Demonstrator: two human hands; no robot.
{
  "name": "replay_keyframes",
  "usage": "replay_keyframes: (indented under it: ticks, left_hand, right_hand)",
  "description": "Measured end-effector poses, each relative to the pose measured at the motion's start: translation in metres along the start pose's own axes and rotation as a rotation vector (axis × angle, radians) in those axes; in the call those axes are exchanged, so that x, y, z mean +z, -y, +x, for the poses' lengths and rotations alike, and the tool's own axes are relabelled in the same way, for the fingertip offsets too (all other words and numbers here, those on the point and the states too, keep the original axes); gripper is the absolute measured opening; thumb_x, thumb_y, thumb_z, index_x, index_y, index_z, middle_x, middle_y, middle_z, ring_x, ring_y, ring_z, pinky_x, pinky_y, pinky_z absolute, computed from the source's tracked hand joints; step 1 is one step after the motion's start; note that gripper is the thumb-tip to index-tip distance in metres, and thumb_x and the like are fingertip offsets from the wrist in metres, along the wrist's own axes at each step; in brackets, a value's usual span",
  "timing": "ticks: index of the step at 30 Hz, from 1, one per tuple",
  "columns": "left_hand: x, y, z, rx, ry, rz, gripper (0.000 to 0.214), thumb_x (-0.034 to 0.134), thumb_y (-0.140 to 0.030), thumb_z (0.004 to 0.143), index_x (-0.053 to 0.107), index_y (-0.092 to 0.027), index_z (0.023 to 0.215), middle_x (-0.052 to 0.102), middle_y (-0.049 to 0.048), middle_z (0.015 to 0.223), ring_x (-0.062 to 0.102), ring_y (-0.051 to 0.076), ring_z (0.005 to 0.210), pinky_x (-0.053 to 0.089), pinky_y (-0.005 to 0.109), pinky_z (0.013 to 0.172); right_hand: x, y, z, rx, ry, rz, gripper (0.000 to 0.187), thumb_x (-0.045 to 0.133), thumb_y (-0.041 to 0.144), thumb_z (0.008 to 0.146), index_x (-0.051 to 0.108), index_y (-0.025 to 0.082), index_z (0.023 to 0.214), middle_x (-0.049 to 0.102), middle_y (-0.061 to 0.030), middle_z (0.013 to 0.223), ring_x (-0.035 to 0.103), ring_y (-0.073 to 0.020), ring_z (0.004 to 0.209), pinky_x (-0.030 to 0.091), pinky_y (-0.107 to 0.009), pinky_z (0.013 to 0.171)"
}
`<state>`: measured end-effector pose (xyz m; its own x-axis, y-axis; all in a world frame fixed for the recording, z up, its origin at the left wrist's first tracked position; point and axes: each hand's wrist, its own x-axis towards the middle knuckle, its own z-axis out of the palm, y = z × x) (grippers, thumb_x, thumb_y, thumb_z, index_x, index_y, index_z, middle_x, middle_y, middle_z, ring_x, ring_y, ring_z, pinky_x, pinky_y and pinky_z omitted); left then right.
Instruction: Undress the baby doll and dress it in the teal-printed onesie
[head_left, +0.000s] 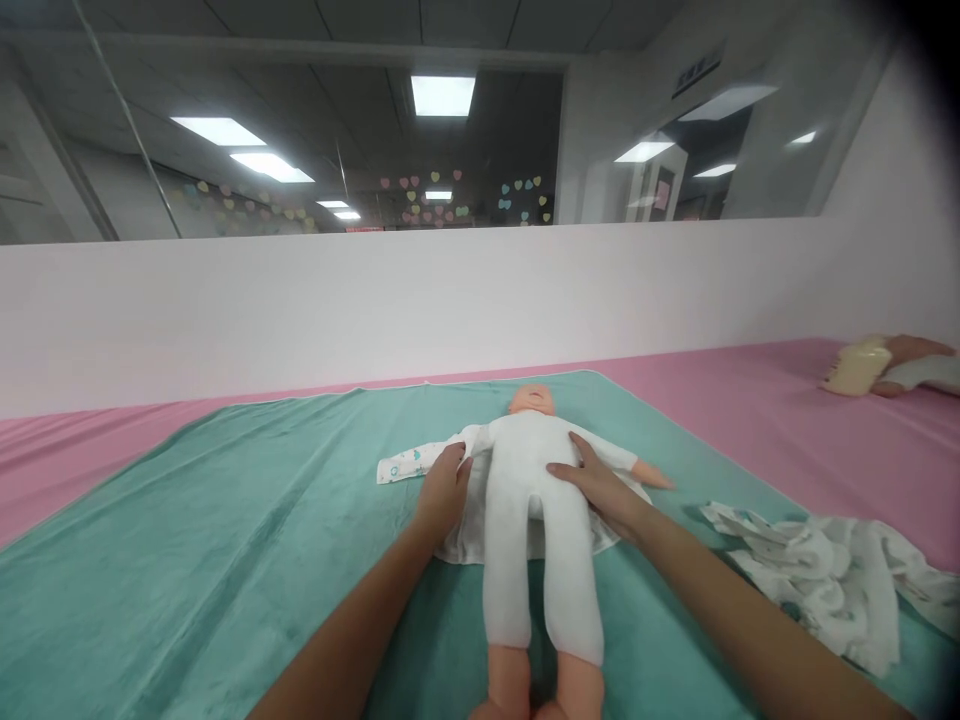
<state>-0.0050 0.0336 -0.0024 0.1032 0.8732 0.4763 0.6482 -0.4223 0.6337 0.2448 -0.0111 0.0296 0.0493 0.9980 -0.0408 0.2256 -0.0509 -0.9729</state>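
Doll (525,455) lying apparently on its back in mid-blanket, head pointing away, feet running off the lower edge of view. Teal blanket (225,570) spreading beneath it over a pink cover (720,400).

White garment (466,525) lying under the trunk, showing on both sides. Its printed sleeve (409,465) stretching out to the left, no doll hand showing at the cuff. Opposite doll arm (616,452) lying outside any printed sleeve, its hand bare.

Left hand (444,492) bending over the sleeve near the shoulder; fingertips partly hiding, so cannot tell whether it is pinching cloth or merely resting. Right hand (600,488) cupping the doll's flank, thumb and forefinger spreading over the white trunk, other fingers out of sight; cannot tell whether they are gripping.

Handling, my judgement: trunk and thighs looking padded and soft, probably giving under pressure; hands, shins and head looking smoother and firmer, perhaps slippery. Weight not showing; guessing modest. Both flanks below the armpits offering the steadiest hold, head wanting support. Garment looking thin and limp, better taken at cuff or edge.

Crumpled printed cloth (832,580) lying just beyond the right forearm.
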Motion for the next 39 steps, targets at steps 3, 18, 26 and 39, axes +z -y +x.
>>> replay_keyframes:
  ticks: [3, 18, 26, 39]
  left_hand:
    - [0.0, 0.003, 0.003, -0.075, -0.028, -0.068, 0.038, 0.035, -0.037, 0.09, 0.051, -0.018, 0.119, 0.055, 0.011, 0.125, 0.047, 0.024, 0.118, 0.035, 0.039, 0.099]
    - [-0.019, -0.035, 0.014, -0.264, -0.086, -0.217, 0.025, 0.04, -0.041, 0.086, 0.056, -0.022, 0.092, 0.063, 0.0017, 0.102, 0.054, 0.019, 0.094, 0.04, 0.032, 0.086]
    - [-0.02, -0.052, 0.02, -0.207, 0.03, -0.278, 0.016, 0.045, -0.035, 0.084, 0.056, -0.024, 0.088, 0.058, -0.0005, 0.123, 0.054, 0.02, 0.104, 0.039, 0.036, 0.091]
    - [-0.102, -0.088, 0.033, -0.268, 0.492, -0.574, 0.028, 0.06, -0.047, 0.073, 0.062, -0.021, 0.083, 0.062, 0.0098, 0.113, 0.064, 0.024, 0.09, 0.052, 0.028, 0.058]
  right_hand:
    - [0.013, 0.003, 0.004, 0.03, 0.08, 0.195, 0.1, 0.068, 0.05, 0.067, 0.007, 0.031, 0.145, 0.032, -0.0114, 0.144, 0.055, -0.0268, 0.112, 0.05, -0.042, 0.089]
    - [0.028, -0.013, 0.01, -0.081, 0.225, 0.289, 0.096, 0.072, 0.039, 0.067, 0.016, 0.033, 0.144, 0.037, -0.0047, 0.143, 0.045, -0.0251, 0.122, 0.044, -0.038, 0.095]
    - [0.036, -0.018, 0.013, -0.029, 0.246, 0.275, 0.09, 0.069, 0.041, 0.068, 0.018, 0.037, 0.143, 0.037, -0.0019, 0.142, 0.048, -0.0236, 0.119, 0.043, -0.041, 0.097]
    - [0.038, -0.018, 0.012, -0.003, 0.217, 0.25, 0.083, 0.063, 0.043, 0.073, 0.018, 0.036, 0.143, 0.044, -0.0032, 0.136, 0.054, -0.025, 0.11, 0.046, -0.044, 0.093]
